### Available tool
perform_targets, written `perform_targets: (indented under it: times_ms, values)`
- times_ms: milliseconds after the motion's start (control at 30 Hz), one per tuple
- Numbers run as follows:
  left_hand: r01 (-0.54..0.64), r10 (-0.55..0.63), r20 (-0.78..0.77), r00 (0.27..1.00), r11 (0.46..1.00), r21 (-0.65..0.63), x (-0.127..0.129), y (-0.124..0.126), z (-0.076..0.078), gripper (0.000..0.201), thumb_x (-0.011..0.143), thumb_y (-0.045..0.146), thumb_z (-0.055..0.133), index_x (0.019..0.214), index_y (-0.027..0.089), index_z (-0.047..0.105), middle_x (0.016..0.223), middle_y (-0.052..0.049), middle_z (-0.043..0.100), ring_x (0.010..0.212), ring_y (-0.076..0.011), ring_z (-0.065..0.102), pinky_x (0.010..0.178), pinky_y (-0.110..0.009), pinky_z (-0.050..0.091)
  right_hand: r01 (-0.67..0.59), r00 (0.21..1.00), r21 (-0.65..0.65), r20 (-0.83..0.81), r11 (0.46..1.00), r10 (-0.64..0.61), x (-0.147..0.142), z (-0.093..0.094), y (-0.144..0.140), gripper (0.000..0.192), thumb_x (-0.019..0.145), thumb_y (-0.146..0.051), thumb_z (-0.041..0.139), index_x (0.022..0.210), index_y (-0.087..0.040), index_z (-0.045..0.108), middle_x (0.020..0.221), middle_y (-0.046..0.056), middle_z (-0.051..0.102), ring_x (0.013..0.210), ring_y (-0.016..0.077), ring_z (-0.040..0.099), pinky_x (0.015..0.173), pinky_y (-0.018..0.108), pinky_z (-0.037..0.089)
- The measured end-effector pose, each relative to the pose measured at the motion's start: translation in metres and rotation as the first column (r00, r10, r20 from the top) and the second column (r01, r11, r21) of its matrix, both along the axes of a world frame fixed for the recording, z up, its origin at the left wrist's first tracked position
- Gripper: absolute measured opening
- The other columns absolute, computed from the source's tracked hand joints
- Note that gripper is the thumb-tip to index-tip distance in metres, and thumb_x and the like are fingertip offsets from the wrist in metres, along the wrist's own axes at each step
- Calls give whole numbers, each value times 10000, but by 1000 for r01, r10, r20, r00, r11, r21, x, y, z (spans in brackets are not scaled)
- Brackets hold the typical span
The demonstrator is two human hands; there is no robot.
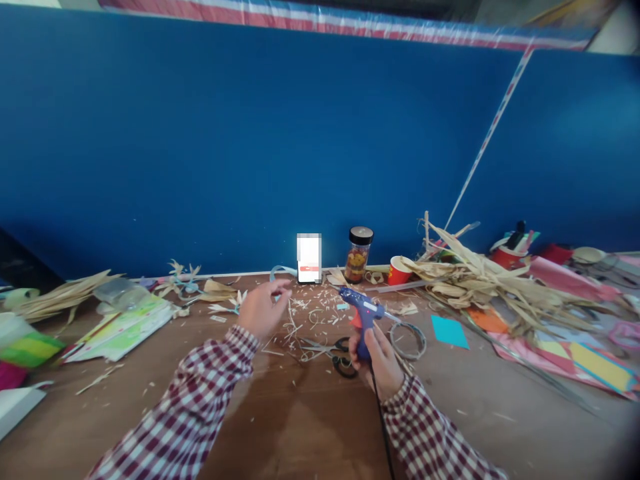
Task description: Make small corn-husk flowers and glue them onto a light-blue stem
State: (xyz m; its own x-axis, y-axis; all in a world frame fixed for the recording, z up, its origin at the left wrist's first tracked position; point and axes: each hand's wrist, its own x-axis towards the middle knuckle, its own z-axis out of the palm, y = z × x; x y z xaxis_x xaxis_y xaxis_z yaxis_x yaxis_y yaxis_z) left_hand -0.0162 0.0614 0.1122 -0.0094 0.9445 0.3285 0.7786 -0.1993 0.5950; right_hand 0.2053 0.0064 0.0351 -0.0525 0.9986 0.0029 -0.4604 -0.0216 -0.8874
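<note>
My right hand (381,360) grips a blue glue gun (361,305) by its handle, nozzle pointing left, its black cord running down toward me. My left hand (261,308) hovers above the brown table (280,427), fingers pinched on a small pale strip whose shape I cannot make out. Black-handled scissors (336,353) lie between the two hands among straw shavings (305,313). A thin wire ring (407,340) lies just right of the glue gun.
A phone (309,259), a jar (358,253) and a red cup (399,270) stand against the blue wall. Dried corn husks (480,280) and coloured paper (565,347) pile up on the right; more paper sheets (120,327) and husks lie left.
</note>
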Motion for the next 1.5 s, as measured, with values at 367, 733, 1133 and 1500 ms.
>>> perform_targets:
  times_ms: [367, 733, 1133, 1500]
  values:
    - [404, -201, 741, 641, 909, -103, 86, -74, -66, 258, 759, 342, 502, 923, 206, 647, 878, -76, 667, 786, -204, 600, 732, -322, 464, -43, 999, -10, 27, 999, 43, -3, 10, -4, 395, 793, -537, 388, 739, -173, 530, 626, 20, 542, 507, 116, 484, 420, 211, 383]
    - [402, -110, 835, 539, 905, -140, 92, -77, -81, 308, 603, 292, 690, 865, 148, 614, 813, -75, 656, 688, -169, 593, 652, -297, 480, 2, 980, 130, 195, 992, -27, -7, -9, -1, 249, 700, -337, 621, 904, -202, 573, 774, 8, 600, 629, 125, 537, 598, 250, 451]
    - [353, -67, 889, 453, 929, -110, 69, -68, -83, 307, 665, 317, 630, 927, 158, 639, 869, -58, 678, 771, -184, 608, 670, -288, 476, 181, 827, 147, 513, 972, -231, 28, 10, -8, 345, 745, -423, 526, 523, -158, 522, 444, -25, 458, 403, 76, 389, 361, 177, 292]
    - [327, -59, 883, 466, 939, -109, 65, -65, -84, 293, 668, 323, 621, 903, 151, 653, 839, -61, 678, 737, -181, 607, 625, -273, 473, 372, 823, 192, 385, 908, -418, 52, 49, 7, 236, 681, -408, 589, 695, -182, 526, 548, -42, 461, 415, 62, 388, 330, 153, 264]
